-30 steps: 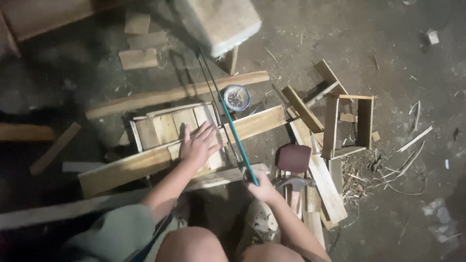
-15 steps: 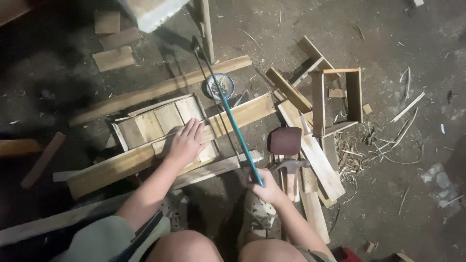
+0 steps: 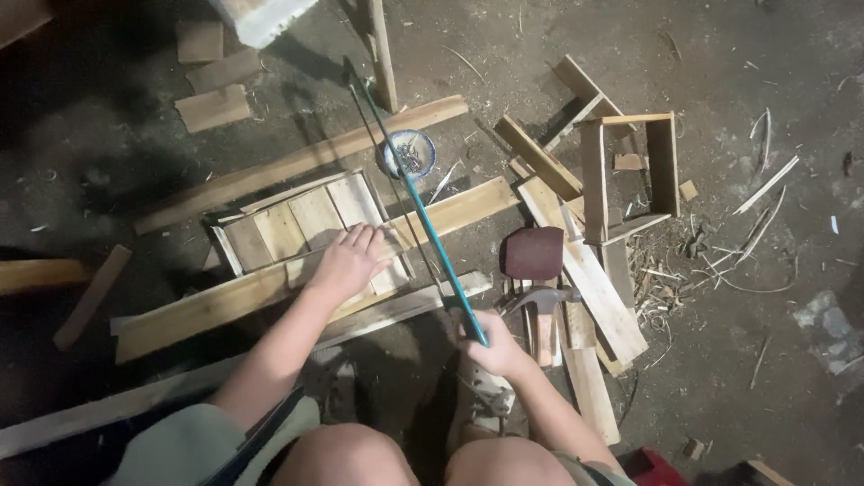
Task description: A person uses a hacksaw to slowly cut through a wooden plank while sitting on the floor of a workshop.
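A teal-framed bow saw slants across a long plank lying on the dirt floor. The right hand is closed round the saw's near end. The left hand lies flat with fingers spread, pressing on the plank and the slatted wooden panel behind it. A small bowl of nails sits just beyond, a hammer beside the right hand

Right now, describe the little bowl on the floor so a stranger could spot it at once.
Start at the long teal-framed saw gripped by the right hand. Near its far end, between two long planks, sits the small round bowl. It is the only round, blue-rimmed thing among straight wood scraps.
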